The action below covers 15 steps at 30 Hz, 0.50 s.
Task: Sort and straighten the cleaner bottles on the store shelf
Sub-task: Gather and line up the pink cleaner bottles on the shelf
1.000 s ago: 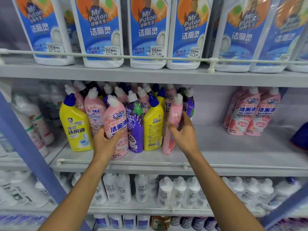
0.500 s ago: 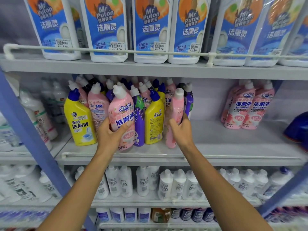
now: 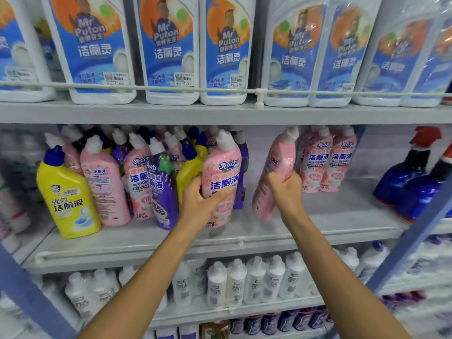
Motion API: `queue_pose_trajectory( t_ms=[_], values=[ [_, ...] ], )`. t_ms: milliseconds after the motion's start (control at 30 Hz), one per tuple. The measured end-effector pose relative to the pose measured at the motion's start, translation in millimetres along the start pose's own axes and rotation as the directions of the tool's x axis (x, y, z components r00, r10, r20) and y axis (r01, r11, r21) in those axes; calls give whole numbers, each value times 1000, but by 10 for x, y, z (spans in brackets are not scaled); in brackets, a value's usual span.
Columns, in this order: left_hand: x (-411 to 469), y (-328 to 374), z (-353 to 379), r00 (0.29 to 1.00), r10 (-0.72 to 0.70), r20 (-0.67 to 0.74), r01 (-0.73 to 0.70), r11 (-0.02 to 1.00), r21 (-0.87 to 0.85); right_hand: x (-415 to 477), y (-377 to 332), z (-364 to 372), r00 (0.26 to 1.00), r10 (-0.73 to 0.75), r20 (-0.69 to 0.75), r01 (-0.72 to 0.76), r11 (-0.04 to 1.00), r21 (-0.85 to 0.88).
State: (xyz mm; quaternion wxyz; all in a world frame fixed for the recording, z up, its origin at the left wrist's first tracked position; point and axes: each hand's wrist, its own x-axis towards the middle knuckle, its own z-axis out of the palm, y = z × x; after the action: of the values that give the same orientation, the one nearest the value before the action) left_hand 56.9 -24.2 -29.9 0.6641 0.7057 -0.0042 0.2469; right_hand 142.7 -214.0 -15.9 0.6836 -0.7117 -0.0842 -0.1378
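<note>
Left hand (image 3: 198, 204) curls round the upright pink bottle (image 3: 221, 177) mid-body, right hand (image 3: 286, 192) grips the tilted pink bottle (image 3: 271, 167) at its waist, both over the middle shelf (image 3: 330, 216); rigid glossy plastic, probably full, heavyish, slippery, so waist holds suit.

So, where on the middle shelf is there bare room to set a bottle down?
Bare middle shelf between the pink pair and the blue spray bottles; a narrower gap between the upright held bottle and the tilted held bottle. The mixed cluster on the left is packed tight.
</note>
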Motion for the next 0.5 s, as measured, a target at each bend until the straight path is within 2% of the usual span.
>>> queue_pose_trajectory(
  t_ms=[300,500],
  values=[
    [475,-352,1403,992,-113,63,117,991,-60,730,484,-1187,991,35,-131,-47,995,-86],
    [738,-639,2395,981,-186,59,188,982,-22,1251,895,-1917,995,51,-80,-62,989,-137]
  ],
)
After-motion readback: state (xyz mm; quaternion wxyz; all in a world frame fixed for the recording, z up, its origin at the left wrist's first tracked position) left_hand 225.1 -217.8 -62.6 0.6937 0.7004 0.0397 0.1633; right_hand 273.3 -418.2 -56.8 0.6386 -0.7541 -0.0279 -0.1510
